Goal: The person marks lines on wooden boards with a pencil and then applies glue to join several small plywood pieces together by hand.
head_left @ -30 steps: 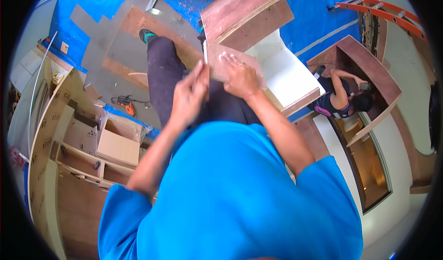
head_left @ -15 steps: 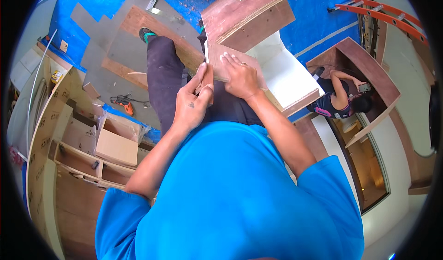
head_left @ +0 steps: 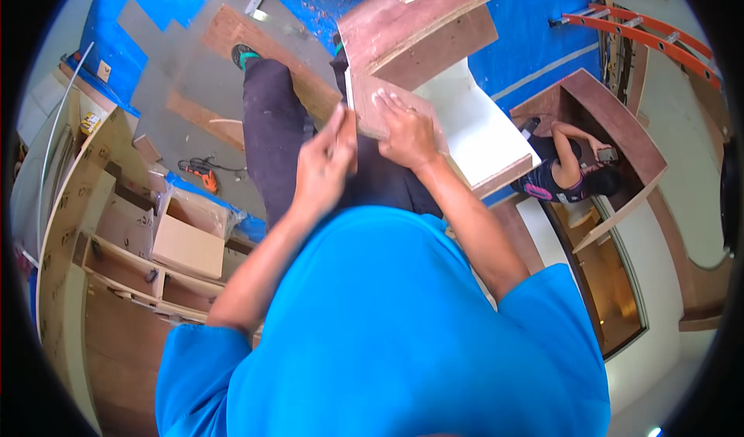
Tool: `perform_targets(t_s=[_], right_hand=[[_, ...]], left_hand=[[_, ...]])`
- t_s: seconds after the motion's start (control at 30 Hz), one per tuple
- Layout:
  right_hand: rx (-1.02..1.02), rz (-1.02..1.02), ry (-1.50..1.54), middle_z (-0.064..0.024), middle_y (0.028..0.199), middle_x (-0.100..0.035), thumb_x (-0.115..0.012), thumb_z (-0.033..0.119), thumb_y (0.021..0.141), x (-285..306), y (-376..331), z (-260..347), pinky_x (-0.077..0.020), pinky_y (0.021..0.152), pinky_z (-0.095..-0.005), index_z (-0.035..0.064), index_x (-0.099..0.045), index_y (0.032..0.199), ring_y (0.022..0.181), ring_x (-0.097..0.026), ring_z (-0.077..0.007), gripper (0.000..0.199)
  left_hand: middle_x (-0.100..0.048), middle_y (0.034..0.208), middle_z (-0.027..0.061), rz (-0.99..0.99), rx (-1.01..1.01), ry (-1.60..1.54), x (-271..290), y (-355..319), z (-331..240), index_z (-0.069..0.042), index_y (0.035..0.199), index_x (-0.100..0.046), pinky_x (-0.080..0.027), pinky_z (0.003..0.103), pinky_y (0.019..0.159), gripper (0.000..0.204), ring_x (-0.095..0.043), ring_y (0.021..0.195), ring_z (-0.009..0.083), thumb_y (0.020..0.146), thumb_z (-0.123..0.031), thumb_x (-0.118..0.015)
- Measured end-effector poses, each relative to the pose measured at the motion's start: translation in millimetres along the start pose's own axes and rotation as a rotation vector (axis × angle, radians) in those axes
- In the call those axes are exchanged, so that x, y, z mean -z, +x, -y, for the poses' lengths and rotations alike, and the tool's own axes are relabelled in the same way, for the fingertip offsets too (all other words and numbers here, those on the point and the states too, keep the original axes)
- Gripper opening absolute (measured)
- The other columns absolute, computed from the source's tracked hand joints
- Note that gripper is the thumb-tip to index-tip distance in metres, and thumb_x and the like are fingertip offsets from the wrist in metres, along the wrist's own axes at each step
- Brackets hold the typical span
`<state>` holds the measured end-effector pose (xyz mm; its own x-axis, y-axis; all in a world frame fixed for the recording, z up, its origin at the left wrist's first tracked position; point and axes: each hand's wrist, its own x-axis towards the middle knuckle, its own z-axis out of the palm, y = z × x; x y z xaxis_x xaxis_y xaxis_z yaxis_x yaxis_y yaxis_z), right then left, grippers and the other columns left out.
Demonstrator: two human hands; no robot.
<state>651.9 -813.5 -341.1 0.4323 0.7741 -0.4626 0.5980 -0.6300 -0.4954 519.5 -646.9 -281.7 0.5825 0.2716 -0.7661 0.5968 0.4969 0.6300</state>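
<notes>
A plywood piece (head_left: 376, 107) with reddish-brown faces and a white edge rises in front of my lap, part of a stepped cabinet frame (head_left: 434, 18). My right hand (head_left: 407, 133) presses on its face with the fingers spread and holds nothing. Close to the white edge, my left hand (head_left: 324, 165) is closed round a small flat brown block (head_left: 350, 131). Motion smears that hand, so the block's exact contact with the edge is hard to make out. A white panel (head_left: 484, 127) lies within the frame, right of my right hand.
An orange power drill (head_left: 208, 179) with its cord lies on grey boards at left. Below it stands an open wooden cabinet (head_left: 128, 266). At right a person (head_left: 570, 162) holds a phone beside a curved plywood box (head_left: 620, 119). An orange ladder (head_left: 643, 26) is at upper right.
My left hand has shifted slightly and is now blurred, still gripping the small block at the edge. My right hand stays on the plywood. The view has tilted a little.
</notes>
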Motion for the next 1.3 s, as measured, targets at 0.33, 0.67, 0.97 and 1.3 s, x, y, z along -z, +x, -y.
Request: perform_targets(t_s=[0.33, 0.67, 0.97, 1.3], right_hand=[[0.033, -0.024, -0.036, -0.0192, 0.143, -0.066, -0.07, 0.011, 0.066, -5, -5, -3, -0.0572, 0.102, -0.0432, 0.0045, -0.063, 0.14, 0.126, -0.068, -0.0363, 0.075], [0.119, -0.031, -0.049, -0.0178, 0.144, -0.065, -0.069, 0.011, 0.067, -1, 5, 6, -0.0572, 0.102, -0.0438, 0.0042, -0.063, 0.14, 0.127, -0.067, -0.0347, 0.073], [0.032, -0.034, -0.039, -0.018, 0.144, -0.065, -0.072, 0.011, 0.066, -3, 2, -3, -0.0569, 0.103, -0.0427, 0.005, -0.063, 0.14, 0.128, -0.066, -0.0353, 0.075], [0.04, -0.067, -0.079, -0.0182, 0.143, -0.065, -0.073, 0.011, 0.065, -11, -9, -2, -0.0573, 0.102, -0.0426, 0.005, -0.062, 0.14, 0.128, -0.066, -0.0342, 0.076]], left_hand=[[-0.065, 0.086, -0.0012, 0.029, -0.038, 0.037, 4, 35, 11, 0.003, 0.156, -0.049, -0.046, 0.025, 0.059, 0.068, -0.055, 0.066, 0.0069, 0.102, -0.037, -0.06], [-0.048, 0.068, -0.0061, -0.076, 0.082, -0.035, 23, 153, 62, 0.003, 0.152, -0.053, -0.034, 0.026, 0.048, 0.064, -0.041, 0.052, 0.005, 0.103, -0.036, -0.062], [-0.065, 0.08, 0.0008, -0.081, -0.072, 0.088, -1, 67, 32, 0.004, 0.153, -0.051, -0.048, 0.028, 0.061, 0.06, -0.059, 0.067, 0.0089, 0.103, -0.028, -0.058], [-0.066, 0.082, 0.0018, 0.0, -0.047, 0.027, -2, -4, -2, 0.005, 0.153, -0.05, -0.051, 0.028, 0.068, 0.06, -0.062, 0.072, 0.0091, 0.101, -0.024, -0.059]])
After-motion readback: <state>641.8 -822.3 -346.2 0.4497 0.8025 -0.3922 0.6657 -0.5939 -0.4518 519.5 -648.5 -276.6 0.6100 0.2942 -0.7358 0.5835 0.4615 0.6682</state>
